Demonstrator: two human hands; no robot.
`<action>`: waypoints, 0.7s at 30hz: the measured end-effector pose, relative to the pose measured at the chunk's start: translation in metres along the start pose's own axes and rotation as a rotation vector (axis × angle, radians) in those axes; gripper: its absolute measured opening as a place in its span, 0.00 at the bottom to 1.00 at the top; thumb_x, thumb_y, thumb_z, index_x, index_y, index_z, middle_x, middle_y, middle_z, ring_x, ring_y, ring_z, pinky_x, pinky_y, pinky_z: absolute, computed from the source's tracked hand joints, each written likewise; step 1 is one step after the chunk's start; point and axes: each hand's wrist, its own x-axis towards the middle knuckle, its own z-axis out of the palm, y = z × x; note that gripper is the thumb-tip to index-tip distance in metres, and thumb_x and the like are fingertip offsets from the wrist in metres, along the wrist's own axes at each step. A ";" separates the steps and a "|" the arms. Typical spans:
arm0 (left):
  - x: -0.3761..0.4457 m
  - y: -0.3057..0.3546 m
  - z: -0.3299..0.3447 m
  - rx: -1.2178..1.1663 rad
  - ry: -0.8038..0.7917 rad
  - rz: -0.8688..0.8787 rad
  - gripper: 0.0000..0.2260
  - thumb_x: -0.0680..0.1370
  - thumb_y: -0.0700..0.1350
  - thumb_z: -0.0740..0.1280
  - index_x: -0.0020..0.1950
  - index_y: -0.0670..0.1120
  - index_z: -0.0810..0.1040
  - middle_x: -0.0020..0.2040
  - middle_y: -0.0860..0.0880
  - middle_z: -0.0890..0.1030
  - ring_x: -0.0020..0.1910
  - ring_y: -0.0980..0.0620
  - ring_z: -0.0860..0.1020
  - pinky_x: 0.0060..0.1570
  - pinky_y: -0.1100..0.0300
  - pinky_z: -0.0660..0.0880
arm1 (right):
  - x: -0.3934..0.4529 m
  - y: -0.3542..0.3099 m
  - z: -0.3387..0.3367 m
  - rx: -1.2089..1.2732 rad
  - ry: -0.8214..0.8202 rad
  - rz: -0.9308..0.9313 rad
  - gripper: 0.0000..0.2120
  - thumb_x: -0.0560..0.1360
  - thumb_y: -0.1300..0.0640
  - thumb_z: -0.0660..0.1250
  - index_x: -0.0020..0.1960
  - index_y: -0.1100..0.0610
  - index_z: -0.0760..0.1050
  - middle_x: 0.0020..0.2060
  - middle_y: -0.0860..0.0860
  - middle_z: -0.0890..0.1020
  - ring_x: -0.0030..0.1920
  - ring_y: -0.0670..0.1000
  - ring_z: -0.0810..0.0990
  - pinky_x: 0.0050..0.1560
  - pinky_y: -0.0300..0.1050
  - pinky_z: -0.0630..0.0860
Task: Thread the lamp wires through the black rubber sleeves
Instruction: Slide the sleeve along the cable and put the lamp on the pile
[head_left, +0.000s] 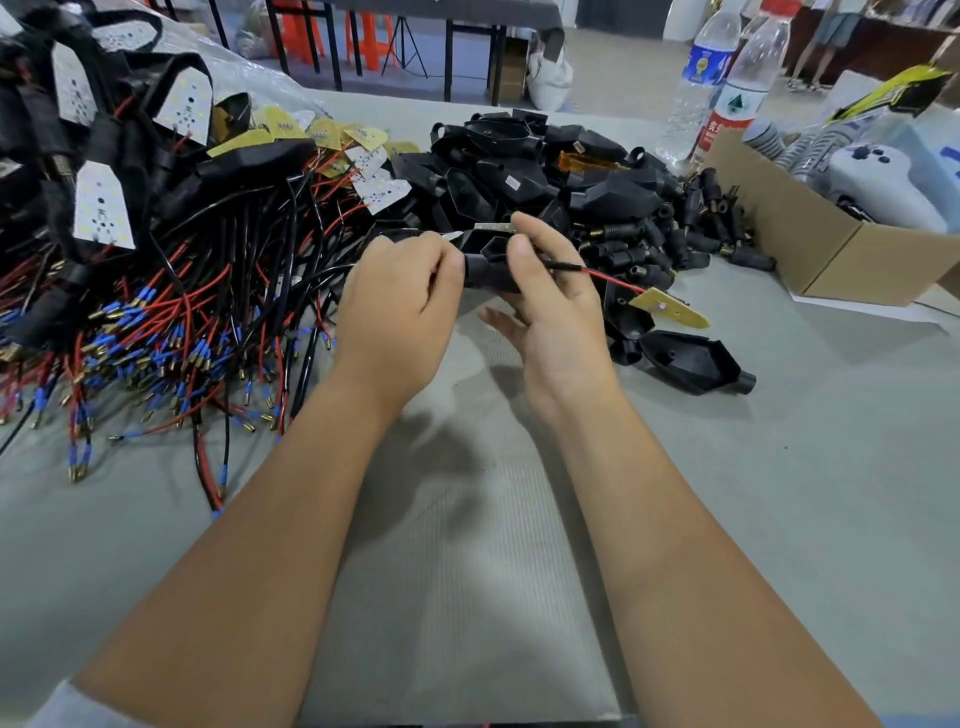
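Observation:
My right hand (550, 306) grips a black rubber sleeve (485, 270) above the table's middle. A red and black lamp wire (597, 275) runs out of it to the right and ends in a small yellow LED board (670, 307). My left hand (402, 301) sits at the sleeve's left end with curled fingers that pinch the wire ends there; the ends themselves are hidden. A heap of wired LED boards (156, 291) with blue-tipped leads lies to the left. A pile of black sleeves and housings (530, 166) lies behind my hands.
One loose black housing (691, 358) lies right of my hands. A cardboard box (831, 249) stands at the right, with two water bottles (727, 78) behind it. Small black connectors (670, 234) are scattered by the box. The grey table mat (467, 571) stretches toward me.

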 end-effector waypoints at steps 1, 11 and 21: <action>0.000 0.001 -0.003 0.100 0.027 0.056 0.16 0.83 0.45 0.56 0.37 0.43 0.72 0.31 0.51 0.71 0.36 0.45 0.68 0.41 0.45 0.66 | 0.000 0.000 0.000 0.004 -0.039 -0.012 0.10 0.79 0.57 0.67 0.59 0.46 0.77 0.52 0.55 0.83 0.51 0.53 0.82 0.44 0.43 0.78; 0.000 -0.004 -0.003 0.582 0.261 0.072 0.15 0.82 0.47 0.56 0.38 0.44 0.72 0.39 0.44 0.73 0.44 0.41 0.72 0.45 0.51 0.58 | 0.005 0.001 -0.007 0.232 -0.020 0.043 0.20 0.79 0.65 0.66 0.68 0.51 0.71 0.50 0.58 0.80 0.45 0.53 0.81 0.49 0.44 0.79; -0.001 -0.007 0.002 0.168 -0.069 -0.020 0.17 0.79 0.48 0.53 0.52 0.45 0.81 0.47 0.48 0.81 0.49 0.47 0.76 0.55 0.53 0.67 | 0.004 0.010 0.000 -0.198 -0.044 0.019 0.15 0.79 0.65 0.64 0.62 0.50 0.76 0.53 0.56 0.83 0.44 0.50 0.82 0.45 0.42 0.79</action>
